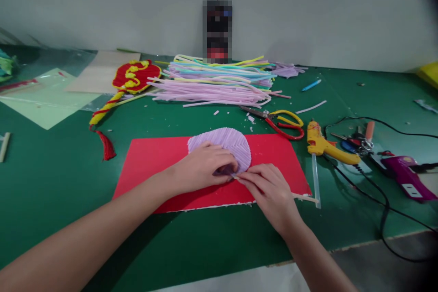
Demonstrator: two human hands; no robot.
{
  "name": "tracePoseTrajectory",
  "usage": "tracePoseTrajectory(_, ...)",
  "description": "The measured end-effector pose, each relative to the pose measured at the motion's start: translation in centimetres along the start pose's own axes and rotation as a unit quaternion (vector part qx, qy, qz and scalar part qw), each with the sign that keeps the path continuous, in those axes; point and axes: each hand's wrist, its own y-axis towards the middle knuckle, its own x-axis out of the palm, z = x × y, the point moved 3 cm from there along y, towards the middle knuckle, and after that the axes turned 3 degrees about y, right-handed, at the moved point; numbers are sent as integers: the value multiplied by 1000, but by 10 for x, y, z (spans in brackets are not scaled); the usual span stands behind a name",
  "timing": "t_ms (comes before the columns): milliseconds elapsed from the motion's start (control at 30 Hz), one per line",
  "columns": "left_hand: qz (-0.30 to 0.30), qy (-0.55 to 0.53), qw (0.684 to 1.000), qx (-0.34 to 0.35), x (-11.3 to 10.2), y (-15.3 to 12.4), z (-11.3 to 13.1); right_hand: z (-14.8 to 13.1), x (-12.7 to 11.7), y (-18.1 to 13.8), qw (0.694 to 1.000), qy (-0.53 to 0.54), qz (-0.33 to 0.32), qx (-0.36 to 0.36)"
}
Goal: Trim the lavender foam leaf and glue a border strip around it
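Observation:
A lilac rounded piece [224, 139], made of pipe cleaners set in slanting rows, lies on a red board [153, 159]. My left hand [207, 166] rests over its lower left part, with fingers curled and gripping near the bottom edge. Right beside it, my right hand [270, 187] pinches at the lower edge, its fingertips almost meeting those of the left. What exactly lies between the fingertips is mostly hidden. From behind my right hand a thin pale stick [305, 198] pokes out to the right; whether the hand holds it cannot be seen.
Behind the board lies a pile of pastel pipe cleaners [215, 82], with scissors [278, 123] in front. A yellow glue gun [328, 146], keys [362, 141] and a purple power strip [407, 175] with cords are at right. A red-and-yellow fan-shaped piece [135, 77] lies back left.

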Motion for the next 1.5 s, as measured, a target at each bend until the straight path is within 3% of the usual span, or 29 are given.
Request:
tracePoseTrajectory(500,17,-41,999,5,4,1,-6,1,2,2,1000,8,14,5)
tracePoseTrajectory(733,27,-154,986,-49,-22,-7,-17,0,0,3,1000,15,15,13)
tracePoseTrajectory(900,3,-96,993,-73,-39,-14,-24,1,0,4,1000,22,13,11)
tracePoseTrajectory(1200,-91,-91,991,-43,-31,-15,-23,1,0,3,1000,11,14,2)
tracePoseTrajectory(1500,-78,77,994,-10,-30,-20,-4,2,0,3,1000,16,18,-1)
